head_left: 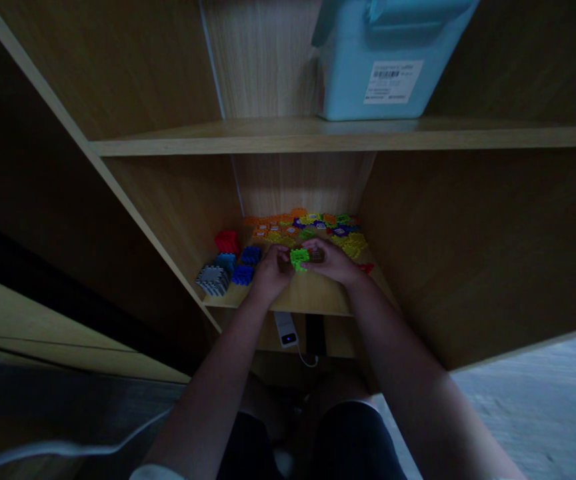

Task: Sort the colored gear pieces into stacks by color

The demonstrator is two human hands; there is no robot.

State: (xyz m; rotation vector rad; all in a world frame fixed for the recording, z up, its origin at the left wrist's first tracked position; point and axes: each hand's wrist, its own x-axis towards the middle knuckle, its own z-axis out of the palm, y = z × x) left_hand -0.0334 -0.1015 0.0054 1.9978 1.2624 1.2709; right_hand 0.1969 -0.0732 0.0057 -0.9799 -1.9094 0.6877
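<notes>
A bright green interlocking puzzle block (pixel 299 259) is held between my two hands, over the middle shelf. My left hand (pixel 273 270) has its fingers curled at the block's left edge. From the other side, my right hand (pixel 335 262) grips the right edge with thumb and fingers. Flat toothed pieces lie behind the hands: orange pieces (pixel 263 230) on the left, yellow pieces (pixel 353 245) on the right, with purple and green ones among them. Red pieces (pixel 367 268) show beside my right wrist, partly hidden.
Left of my hands stand a grey stack (pixel 213 281), light blue pieces (pixel 226 262), dark blue pieces (pixel 243 275) and a red stack (pixel 227 242). A light blue bin (pixel 383 60) sits on the upper shelf (pixel 268 137). Below is a white power strip (pixel 285 329) with a cable.
</notes>
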